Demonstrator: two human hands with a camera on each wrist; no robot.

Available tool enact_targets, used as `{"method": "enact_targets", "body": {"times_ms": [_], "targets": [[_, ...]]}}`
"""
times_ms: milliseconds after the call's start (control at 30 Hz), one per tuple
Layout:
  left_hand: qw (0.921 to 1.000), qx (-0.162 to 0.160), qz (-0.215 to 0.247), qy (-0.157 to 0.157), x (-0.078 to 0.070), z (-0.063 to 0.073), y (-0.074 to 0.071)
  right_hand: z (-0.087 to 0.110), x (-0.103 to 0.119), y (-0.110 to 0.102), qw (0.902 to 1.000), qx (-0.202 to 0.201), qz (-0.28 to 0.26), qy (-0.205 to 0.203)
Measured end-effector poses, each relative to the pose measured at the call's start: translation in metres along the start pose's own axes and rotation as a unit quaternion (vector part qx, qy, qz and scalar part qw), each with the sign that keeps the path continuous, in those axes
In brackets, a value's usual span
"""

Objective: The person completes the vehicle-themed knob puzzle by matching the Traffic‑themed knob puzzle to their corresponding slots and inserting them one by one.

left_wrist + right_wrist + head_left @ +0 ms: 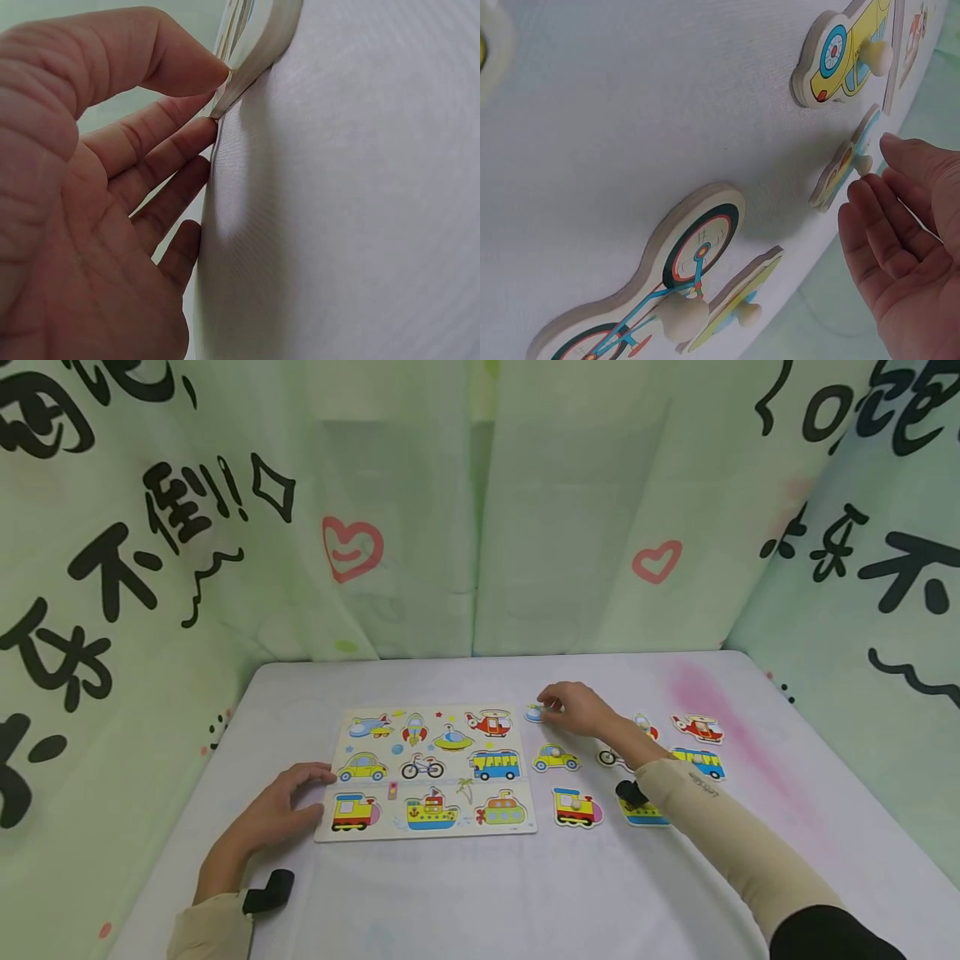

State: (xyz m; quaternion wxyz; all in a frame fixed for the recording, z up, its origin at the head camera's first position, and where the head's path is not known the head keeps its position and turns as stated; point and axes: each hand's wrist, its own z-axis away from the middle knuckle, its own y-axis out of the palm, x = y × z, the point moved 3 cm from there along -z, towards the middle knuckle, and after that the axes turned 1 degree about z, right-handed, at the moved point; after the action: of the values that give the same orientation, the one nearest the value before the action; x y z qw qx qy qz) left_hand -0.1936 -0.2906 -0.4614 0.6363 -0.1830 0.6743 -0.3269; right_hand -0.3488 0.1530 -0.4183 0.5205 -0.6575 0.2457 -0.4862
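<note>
- Pale green curtains point(555, 485) with black lettering and red hearts hang behind and beside a bench point(465, 902) covered in white cloth.
- On the bench, near the far right corner of the board, lies a small blue-and-yellow wooden airplane piece point(841, 166) with a round knob.
- Over it, the right hand point(577, 708) has its fingers slightly bent and parted from the thumb, close by the knob; whether a fingertip touches it, I cannot tell.
- Left of this lies the flat, cream rectangular board point(435, 835) printed with colourful vehicles, nearer the bench's far edge than its near one.
- At the board's left edge, the left hand point(281, 806) rests thumb and fingertips against the side, spread rather than curled round it.
- Toward the bench's right edge lie a yellow car piece point(556, 757), a red-and-yellow train piece point(577, 808), a red helicopter piece point(698, 728) and a yellow-and-blue bus piece point(705, 763).
- Under the right forearm, a bicycle piece point(702, 247) and a boat piece point(643, 817) are partly hidden.
</note>
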Motion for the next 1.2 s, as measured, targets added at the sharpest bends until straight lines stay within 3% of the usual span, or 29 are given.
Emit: {"method": "enact_targets", "body": {"times_ms": [433, 833, 1200], "targets": [[0.9999, -0.006, -0.013, 0.005, -0.001, -0.001, 0.001, -0.008, -0.007, 0.007, 0.9999, 0.000, -0.014, 0.009], [0.9999, -0.008, -0.011, -0.002, -0.002, 0.001, -0.001, -0.008, -0.006, 0.013, 0.9990, -0.039, -0.006, -0.018], [1.0000, -0.008, -0.002, 0.004, 0.001, 0.001, 0.001, -0.005, -0.008, 0.014, 0.9992, -0.036, -0.006, -0.013]]}}
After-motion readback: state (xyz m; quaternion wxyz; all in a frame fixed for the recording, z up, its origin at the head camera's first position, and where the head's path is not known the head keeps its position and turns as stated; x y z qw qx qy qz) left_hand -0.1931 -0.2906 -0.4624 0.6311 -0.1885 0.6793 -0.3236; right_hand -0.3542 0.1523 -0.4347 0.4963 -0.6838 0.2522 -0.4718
